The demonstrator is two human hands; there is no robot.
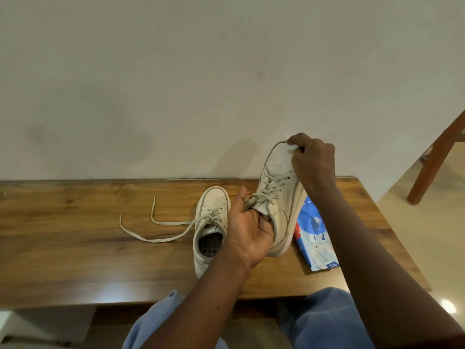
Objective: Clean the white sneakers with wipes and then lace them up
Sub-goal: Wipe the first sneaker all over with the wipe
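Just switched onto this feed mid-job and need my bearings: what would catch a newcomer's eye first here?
A white sneaker held up over the wooden table: the left hand grips it at the opening while the right hand presses a wipe on its toe. The second sneaker lies on the table to its left, laces trailing loose, and a blue wipes pack lies beneath the right forearm.

Left hand [247,230] grips the raised sneaker [279,170] at its collar, toe pointing away from the person. Right hand [313,159] pinches a white wipe [292,148] against the toe cap. The second sneaker [210,217] rests on the wooden table [75,243], its loose laces [173,224] trailing left. A blue wipes pack [314,238] lies near the table's right edge.
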